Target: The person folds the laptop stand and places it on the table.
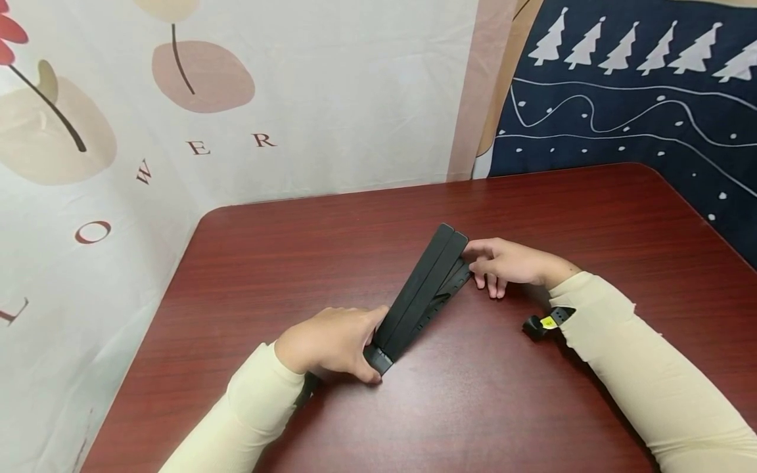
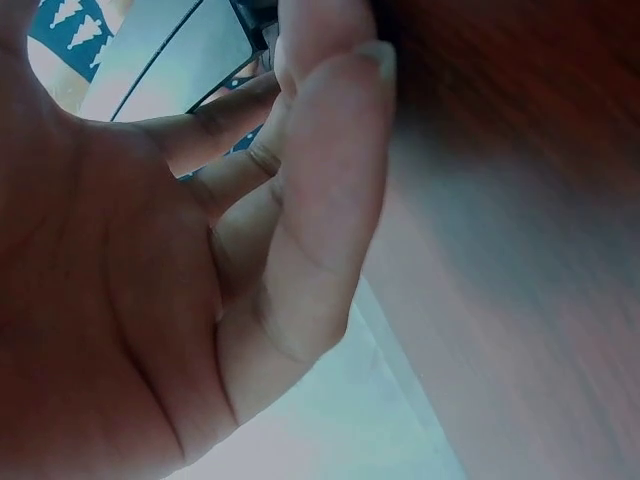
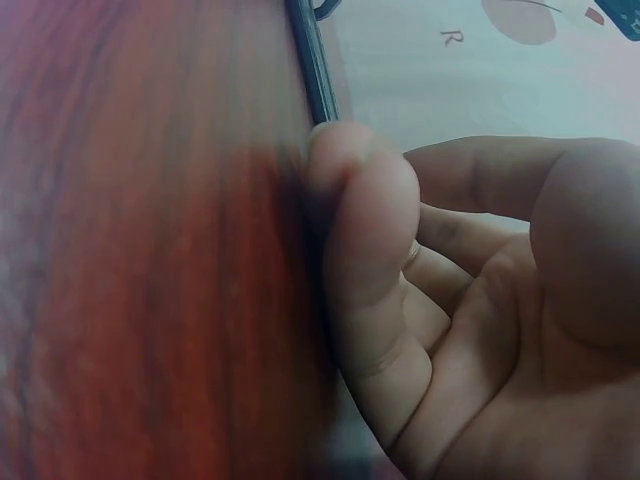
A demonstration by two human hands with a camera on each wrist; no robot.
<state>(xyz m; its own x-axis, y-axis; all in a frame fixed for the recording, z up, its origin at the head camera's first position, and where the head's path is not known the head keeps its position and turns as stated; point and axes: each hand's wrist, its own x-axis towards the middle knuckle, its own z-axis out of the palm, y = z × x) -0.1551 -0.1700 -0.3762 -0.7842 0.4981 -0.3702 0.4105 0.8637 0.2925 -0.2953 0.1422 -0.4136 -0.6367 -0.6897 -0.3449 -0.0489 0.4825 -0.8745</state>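
A black folding stand [image 1: 418,289] with two long flat panels side by side is tilted over the middle of the table. Beneath the panels, a thinner slotted leg [image 1: 458,281] angles away from them. At the near end, my left hand [image 1: 331,341] grips the hinge block [image 1: 378,359] between thumb and fingers. My right hand [image 1: 513,263] is at the far end, its thumb and index finger pinching the tip of the leg while the other fingers hang below. In the right wrist view, a dark narrow edge [image 3: 318,70] runs up to the fingertips.
The reddish-brown wooden table [image 1: 266,263] has rounded back corners. A pale printed curtain [image 1: 355,98] hangs behind it and along the left, and a dark blue cloth with white trees [image 1: 627,118] at the back right. A black wrist device [image 1: 538,326] hangs below the right sleeve.
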